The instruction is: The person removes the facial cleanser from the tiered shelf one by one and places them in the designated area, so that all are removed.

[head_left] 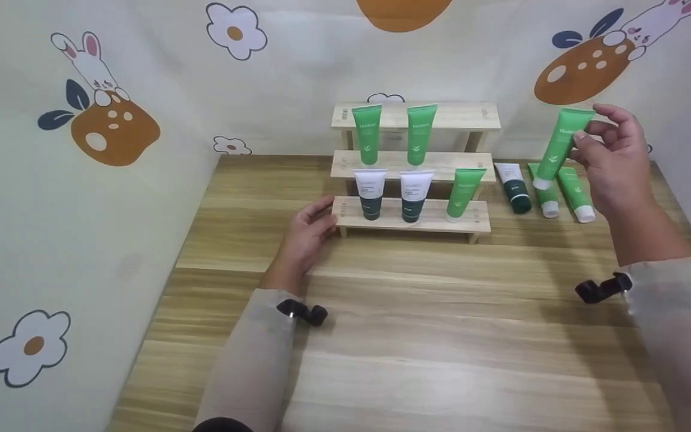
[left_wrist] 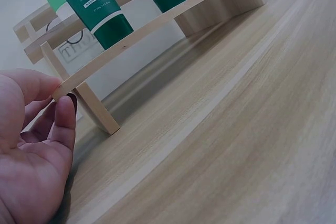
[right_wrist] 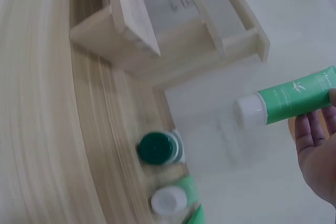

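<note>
My right hand holds a green squeeze tube up above the table at the right, pinched near its flat end. Its white cap points down in the head view. With my left hand I pinch the left end of the lowest shelf of a three-step wooden rack; in the left wrist view, fingertips grip the shelf corner. Two green tubes stand on the middle step. On the lowest step stand two white-and-dark-green tubes and a green tube, which leans slightly.
Right of the rack, a white-and-dark-green tube and two green tubes lie on the wood-grain table. One is partly hidden by the held tube. Patterned walls close in the table's back and sides.
</note>
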A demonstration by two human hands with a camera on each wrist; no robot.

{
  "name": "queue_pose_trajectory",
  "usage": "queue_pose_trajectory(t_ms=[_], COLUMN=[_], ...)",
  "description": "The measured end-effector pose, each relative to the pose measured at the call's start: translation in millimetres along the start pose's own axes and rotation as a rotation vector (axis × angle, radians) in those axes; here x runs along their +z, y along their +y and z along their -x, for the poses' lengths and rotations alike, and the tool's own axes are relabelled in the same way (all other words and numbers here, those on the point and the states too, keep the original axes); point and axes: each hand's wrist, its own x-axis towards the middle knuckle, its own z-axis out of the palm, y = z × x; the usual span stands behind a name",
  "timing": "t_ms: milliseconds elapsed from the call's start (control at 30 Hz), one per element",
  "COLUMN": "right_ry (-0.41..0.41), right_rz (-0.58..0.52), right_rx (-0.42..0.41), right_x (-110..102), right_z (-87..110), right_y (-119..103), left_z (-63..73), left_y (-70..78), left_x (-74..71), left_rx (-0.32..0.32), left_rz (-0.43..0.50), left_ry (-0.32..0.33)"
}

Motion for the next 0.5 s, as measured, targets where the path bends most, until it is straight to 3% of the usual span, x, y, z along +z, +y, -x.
queue_pose_trajectory(t_ms=[500], right_ry=[0.152], right_rz=[-0.053], right_rx=[0.136], right_x=[-71], right_z=[-18.5], right_y=[10], left_z=[-0.5], left_y=[-0.6], left_x=[-1.1], left_rx=[-0.009], left_rz=[-0.004], left_ry=[0.004])
